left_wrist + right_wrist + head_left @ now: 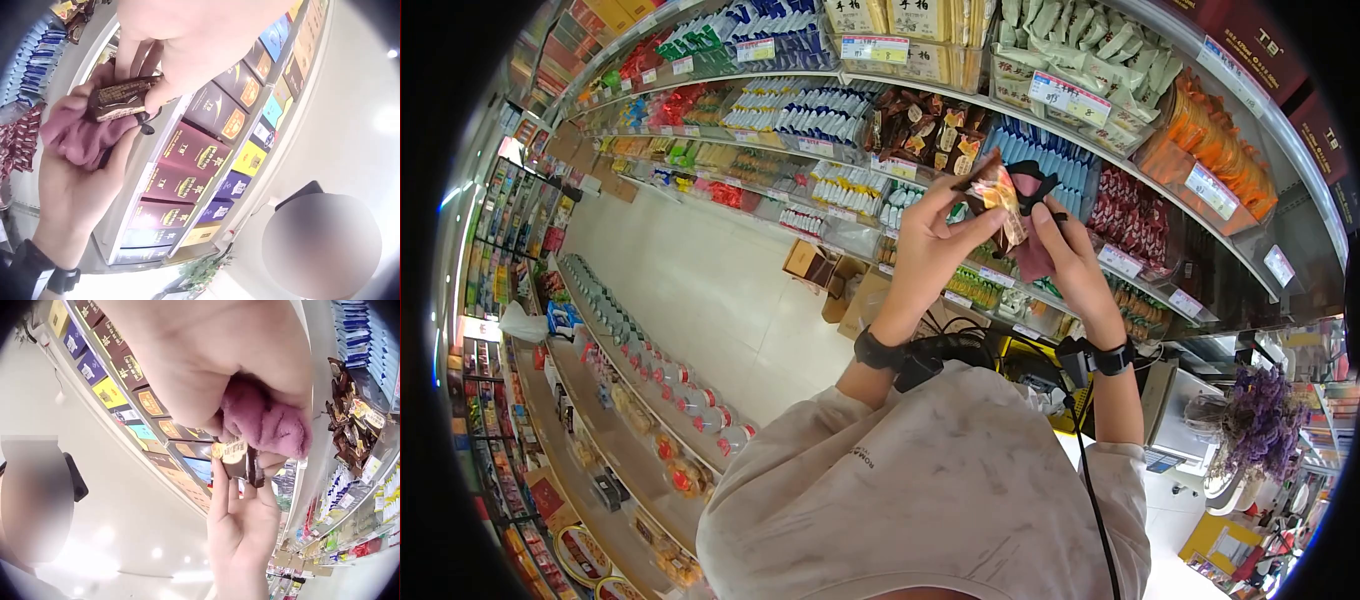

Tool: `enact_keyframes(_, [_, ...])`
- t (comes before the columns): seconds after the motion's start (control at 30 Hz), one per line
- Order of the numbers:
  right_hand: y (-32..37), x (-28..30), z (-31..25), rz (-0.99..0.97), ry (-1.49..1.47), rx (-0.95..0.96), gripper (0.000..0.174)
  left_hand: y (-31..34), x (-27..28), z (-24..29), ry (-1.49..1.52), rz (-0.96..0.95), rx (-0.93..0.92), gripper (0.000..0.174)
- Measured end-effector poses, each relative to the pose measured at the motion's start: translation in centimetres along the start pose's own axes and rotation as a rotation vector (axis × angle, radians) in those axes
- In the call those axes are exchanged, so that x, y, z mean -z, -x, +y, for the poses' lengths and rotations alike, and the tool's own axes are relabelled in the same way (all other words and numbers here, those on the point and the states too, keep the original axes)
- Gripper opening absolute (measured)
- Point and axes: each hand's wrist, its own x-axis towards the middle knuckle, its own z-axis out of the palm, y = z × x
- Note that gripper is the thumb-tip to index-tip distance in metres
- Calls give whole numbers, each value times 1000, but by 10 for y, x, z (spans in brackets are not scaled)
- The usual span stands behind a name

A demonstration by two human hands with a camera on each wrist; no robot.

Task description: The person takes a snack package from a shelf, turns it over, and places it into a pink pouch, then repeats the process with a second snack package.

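In the head view my left hand pinches a glossy brown snack packet with a yellow printed picture, thumb on its front. My right hand grips a bunched mauve cloth with black strips, held against the packet's side. Seen from the left wrist, the brown packet lies right over the folds of the cloth. From the right wrist, the cloth is bunched under my right hand's curled fingers, and my left hand holds the packet from below.
Curved shelves hold bins of wrapped snacks, with similar brown packets and orange packets behind the hands. A yellow basket stands below the arms. Cardboard boxes sit on the floor; dried purple flowers stand at right.
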Motion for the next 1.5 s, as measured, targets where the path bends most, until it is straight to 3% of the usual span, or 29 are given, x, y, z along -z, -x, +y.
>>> enact_keyframes(0.1, [1,15,-17,-302,30,-111,51,-4,11,-5,62,-17,77,35])
enact_keyframes(0.23, [5,7,-27,-86,172,-95,52,-3,12,-8,78,42,140,24])
enact_keyframes(0.33, [-2,10,-9,17,24,53,50,-3,13,-6,172,129,183,26])
enact_keyframes(0.43, [-8,2,7,233,-234,0,43,-4,16,-3,165,158,80,34])
enact_keyframes(0.57, [7,-5,-3,-135,-76,20,38,-1,16,-9,118,147,54,43])
enact_keyframes(0.9, [14,-21,-11,-103,10,-34,38,11,31,4,261,102,39,43])
enact_keyframes(0.97, [14,-22,-11,-135,12,-10,38,12,38,5,175,102,0,43])
enact_keyframes(1.07, [1,-23,2,152,103,222,36,18,48,15,77,142,-18,43])
enact_keyframes(1.1, [-4,-19,-3,146,84,168,35,21,51,18,48,163,-12,43])
enact_keyframes(1.17, [2,-29,-13,60,168,166,33,25,58,16,-23,124,19,44])
enact_keyframes(1.23, [5,-38,-18,-260,426,-23,41,30,64,13,-48,102,49,45])
enact_keyframes(1.27, [8,-59,-16,-295,488,290,54,32,69,10,-39,101,62,46])
enact_keyframes(1.3, [3,-52,5,-301,557,283,66,34,76,9,-31,103,74,47])
enact_keyframes(1.33, [-1,-55,6,-368,511,227,65,37,84,8,-62,65,23,48])
enact_keyframes(1.43, [-10,-70,11,-520,430,-26,61,50,109,25,-293,39,220,49])
enact_keyframes(1.47, [-14,-75,15,-558,415,-124,60,57,115,12,-412,210,83,49])
enact_keyframes(1.5, [-19,-83,20,-566,425,-159,60,62,126,7,-375,283,63,48])
